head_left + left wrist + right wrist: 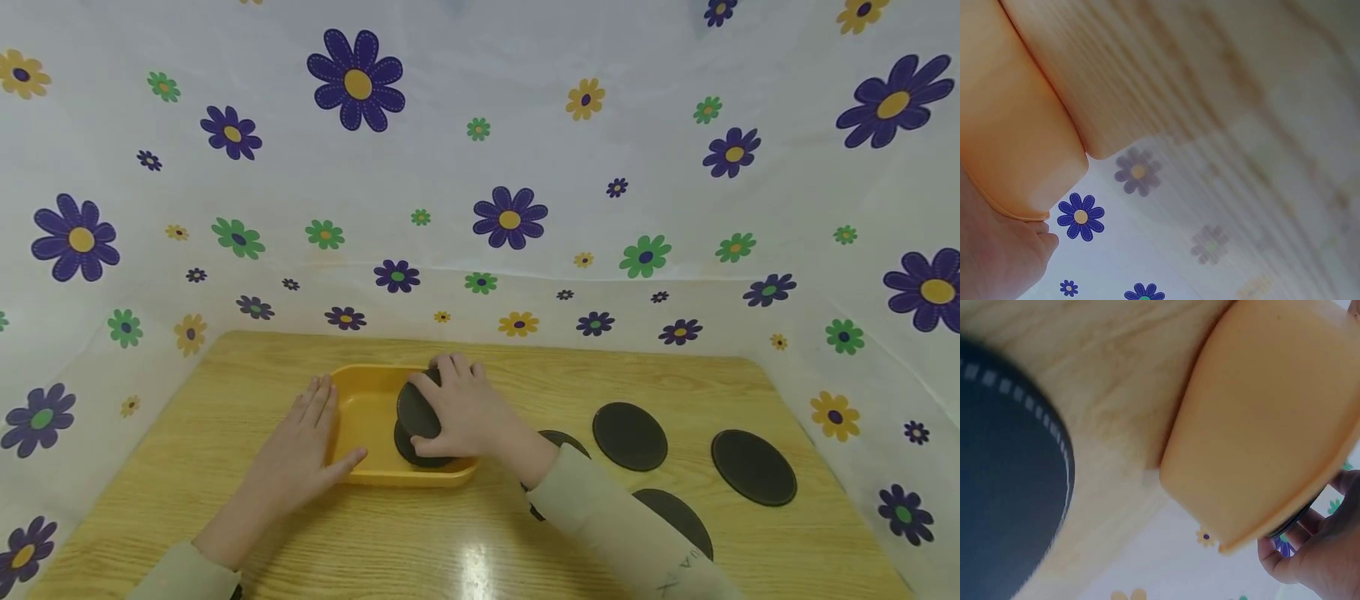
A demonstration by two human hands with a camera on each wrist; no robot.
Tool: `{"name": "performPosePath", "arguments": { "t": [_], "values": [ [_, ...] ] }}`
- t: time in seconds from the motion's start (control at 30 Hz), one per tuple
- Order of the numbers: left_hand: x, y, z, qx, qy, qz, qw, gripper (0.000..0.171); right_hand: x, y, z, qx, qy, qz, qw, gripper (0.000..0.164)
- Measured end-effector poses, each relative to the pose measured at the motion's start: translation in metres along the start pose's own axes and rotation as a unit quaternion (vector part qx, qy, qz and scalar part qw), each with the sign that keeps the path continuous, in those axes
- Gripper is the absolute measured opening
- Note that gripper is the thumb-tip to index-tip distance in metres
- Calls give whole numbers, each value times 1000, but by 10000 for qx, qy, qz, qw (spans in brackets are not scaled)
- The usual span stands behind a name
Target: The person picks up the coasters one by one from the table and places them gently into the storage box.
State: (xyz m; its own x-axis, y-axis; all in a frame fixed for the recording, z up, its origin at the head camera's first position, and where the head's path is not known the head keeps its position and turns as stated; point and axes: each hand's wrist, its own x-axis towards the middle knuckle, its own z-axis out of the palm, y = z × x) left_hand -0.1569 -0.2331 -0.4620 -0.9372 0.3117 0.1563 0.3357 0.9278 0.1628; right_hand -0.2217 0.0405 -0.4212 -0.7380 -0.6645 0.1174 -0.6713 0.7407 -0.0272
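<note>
A yellow rectangular tray (365, 423) lies on the table, left of centre in the head view. My left hand (298, 454) rests along its left side with straight fingers, the thumb over the near rim. Above the tray's right half, my right hand (471, 410) grips a round black coaster (415, 410), which is tilted. A second black coaster (405, 447) lies beneath it inside the tray, partly covered. The right wrist view shows the edge of the held coaster (1294, 520) between thumb and fingers, beyond the outer wall of the tray (1260, 419).
Several more black coasters lie on the wooden table to the right, among them one near the middle (630, 437) and one farther right (753, 467). My right sleeve (622, 517) partly covers others. A white flowered cloth (442, 167) surrounds the table's back and sides.
</note>
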Motion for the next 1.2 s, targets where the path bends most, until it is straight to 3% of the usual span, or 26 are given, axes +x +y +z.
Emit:
{"name": "performPosePath", "arguments": {
  "t": [0.3,0.47,0.63,1.2],
  "values": [
    [0,0,0,29,-5,40,10000,102,3,-9,13,29,-395,-165,9991,81],
    [0,0,0,97,-16,57,9999,102,3,-13,20,-241,-556,-290,9977,80],
    [1,1,0,109,1,57,9999,102,3,-13,25,-422,-457,-371,9974,75],
    [0,1,-1,43,-17,0,10000,102,2,-10,25,-160,-375,-402,9984,67]
  ]
}}
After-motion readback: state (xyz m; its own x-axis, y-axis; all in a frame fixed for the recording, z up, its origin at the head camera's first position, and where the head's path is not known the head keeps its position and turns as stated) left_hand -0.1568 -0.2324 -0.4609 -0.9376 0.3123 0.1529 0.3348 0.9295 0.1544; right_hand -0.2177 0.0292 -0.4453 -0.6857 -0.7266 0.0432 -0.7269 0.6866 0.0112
